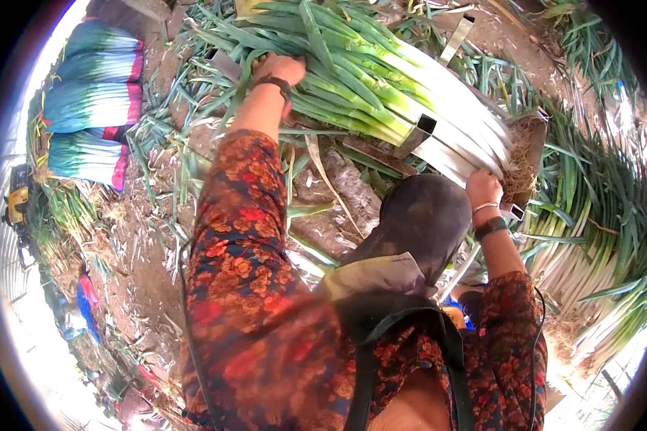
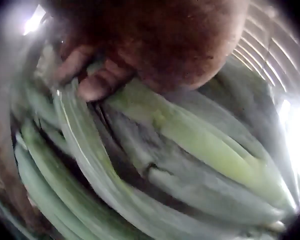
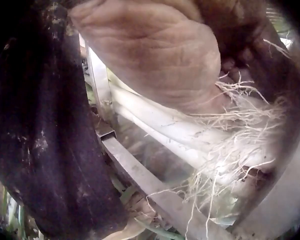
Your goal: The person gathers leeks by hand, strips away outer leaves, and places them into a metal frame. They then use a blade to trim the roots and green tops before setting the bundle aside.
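A thick bunch of long green onions (image 1: 410, 86) lies across a metal rack in the head view, green leaves to the upper left and white stalks with roots to the right. My left hand (image 1: 280, 70) grips leaves at the green end; in the left wrist view its curled fingertips (image 2: 97, 86) press into the leaves (image 2: 190, 130). Near the root end, my right hand (image 1: 484, 188) holds the lower white stalks. The right wrist view shows its palm (image 3: 155, 55) over the stalks (image 3: 160, 122), beside tangled roots (image 3: 225, 145); most of its fingers are in shadow.
Square metal posts (image 1: 415, 136) stand beside the bunch, and a metal plate (image 1: 536, 158) is at its root end. A dark-covered knee (image 1: 428, 219) is close below. Several tied bundles (image 1: 93, 106) lie at left; loose green onions (image 1: 589, 237) are heaped at right. Leaf scraps litter the soil (image 1: 140, 269).
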Tool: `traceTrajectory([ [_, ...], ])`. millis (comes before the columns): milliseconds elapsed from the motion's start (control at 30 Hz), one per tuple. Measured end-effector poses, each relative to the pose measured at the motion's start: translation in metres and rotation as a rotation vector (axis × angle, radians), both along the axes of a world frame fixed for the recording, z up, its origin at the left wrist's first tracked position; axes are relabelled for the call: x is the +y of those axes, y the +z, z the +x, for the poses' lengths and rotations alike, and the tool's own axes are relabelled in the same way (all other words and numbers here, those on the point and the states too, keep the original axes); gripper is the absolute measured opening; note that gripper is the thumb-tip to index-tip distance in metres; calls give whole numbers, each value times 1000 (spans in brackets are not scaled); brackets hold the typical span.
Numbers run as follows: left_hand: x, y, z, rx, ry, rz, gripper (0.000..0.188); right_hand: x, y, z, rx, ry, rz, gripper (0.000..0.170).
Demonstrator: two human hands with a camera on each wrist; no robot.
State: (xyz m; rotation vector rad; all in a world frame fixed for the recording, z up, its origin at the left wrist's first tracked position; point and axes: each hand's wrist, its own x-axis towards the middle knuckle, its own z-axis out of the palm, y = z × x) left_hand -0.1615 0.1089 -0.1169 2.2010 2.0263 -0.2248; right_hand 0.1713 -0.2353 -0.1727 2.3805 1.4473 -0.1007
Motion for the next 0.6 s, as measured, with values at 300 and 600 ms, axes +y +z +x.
traceTrajectory([
  [300, -24, 76, 21, -286, -425, 750, 28, 2, -2, -3, -2, 3, 31, 21],
  [600, -14, -97, -31, 217, -848, 543, 25, 3, 19, -11, 27, 107, -176, 15],
])
